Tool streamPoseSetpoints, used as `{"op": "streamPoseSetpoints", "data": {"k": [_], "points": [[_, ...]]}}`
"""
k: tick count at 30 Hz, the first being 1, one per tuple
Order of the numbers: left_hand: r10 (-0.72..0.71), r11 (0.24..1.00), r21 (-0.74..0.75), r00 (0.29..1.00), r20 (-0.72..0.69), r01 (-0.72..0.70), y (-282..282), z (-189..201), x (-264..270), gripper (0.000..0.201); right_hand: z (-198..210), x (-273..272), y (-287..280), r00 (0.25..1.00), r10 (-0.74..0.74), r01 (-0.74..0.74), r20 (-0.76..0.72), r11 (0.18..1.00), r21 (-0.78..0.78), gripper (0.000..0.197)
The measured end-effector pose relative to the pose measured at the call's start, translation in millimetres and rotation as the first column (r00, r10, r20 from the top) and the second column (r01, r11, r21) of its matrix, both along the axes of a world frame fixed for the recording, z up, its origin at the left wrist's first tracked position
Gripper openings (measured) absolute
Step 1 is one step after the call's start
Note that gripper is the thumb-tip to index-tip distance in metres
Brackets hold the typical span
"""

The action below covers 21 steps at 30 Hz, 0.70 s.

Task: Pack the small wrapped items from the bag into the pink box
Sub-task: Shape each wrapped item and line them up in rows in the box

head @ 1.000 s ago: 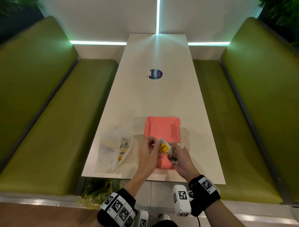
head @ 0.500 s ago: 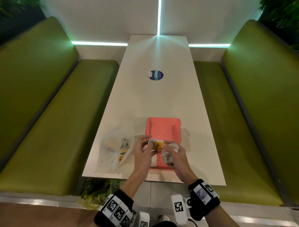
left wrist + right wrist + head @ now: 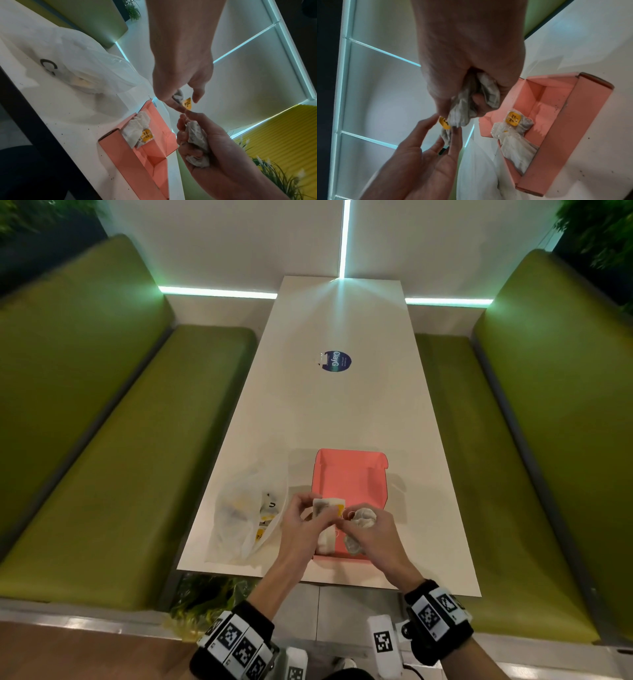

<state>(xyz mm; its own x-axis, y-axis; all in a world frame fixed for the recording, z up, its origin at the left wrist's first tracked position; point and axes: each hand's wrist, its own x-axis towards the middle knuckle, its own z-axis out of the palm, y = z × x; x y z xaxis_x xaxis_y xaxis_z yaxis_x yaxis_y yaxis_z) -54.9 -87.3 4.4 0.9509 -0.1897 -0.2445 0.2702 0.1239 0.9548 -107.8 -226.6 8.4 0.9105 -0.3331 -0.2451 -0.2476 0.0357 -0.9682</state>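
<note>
Teabags [image 3: 363, 517] bunched in right hand [image 3: 375, 537] grip.

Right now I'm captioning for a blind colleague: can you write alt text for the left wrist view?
Two hands work a tea bag above an open pink box: the left hand pinches its yellow tag, the right hand grips crumpled tea bags.

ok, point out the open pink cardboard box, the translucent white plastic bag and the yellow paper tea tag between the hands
open pink cardboard box [image 3: 349, 474], head view, bare inner floor.
translucent white plastic bag [image 3: 233, 515], head view, crumpled body.
yellow paper tea tag [image 3: 187, 103], left wrist view, printed face.
</note>
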Motion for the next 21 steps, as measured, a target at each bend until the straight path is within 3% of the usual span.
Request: {"op": "streamPoseSetpoints", "data": {"k": [4, 7, 12, 17, 21], "points": [[-0.041, 0.998, 0.046, 0.996, 0.075, 0.038, 4, -3, 3, 0.025, -4, 3, -2, 1.000, 0.006, -0.006, 0.000, 0.993, -0.120, 0.009], [-0.138, 0.981, 0.161, 0.975, 0.176, 0.109, 10, -2, 8, 0.024, 1, 2, -9, 0.998, 0.059, -0.056, 0.010, 0.975, -0.215, 0.011], [-0.404, 0.868, 0.420, 0.868, 0.289, 0.264, 22, 3, 13, 0.018, 16, 2, -25, 0.979, 0.203, -0.177, 0.019, 0.891, -0.418, 0.008], [-0.510, 0.795, 0.548, 0.775, 0.373, 0.260, 29, 7, 22, 0.026, 18, -3, -32, 0.901, 0.425, -0.371, -0.090, 0.643, -0.670, 0.011], [-0.457, 0.824, 0.529, 0.788, 0.412, 0.201, 30, 13, 23, 0.021, 9, -9, -30, 0.863, 0.445, -0.459, -0.238, 0.495, -0.738, 0.021]]}}
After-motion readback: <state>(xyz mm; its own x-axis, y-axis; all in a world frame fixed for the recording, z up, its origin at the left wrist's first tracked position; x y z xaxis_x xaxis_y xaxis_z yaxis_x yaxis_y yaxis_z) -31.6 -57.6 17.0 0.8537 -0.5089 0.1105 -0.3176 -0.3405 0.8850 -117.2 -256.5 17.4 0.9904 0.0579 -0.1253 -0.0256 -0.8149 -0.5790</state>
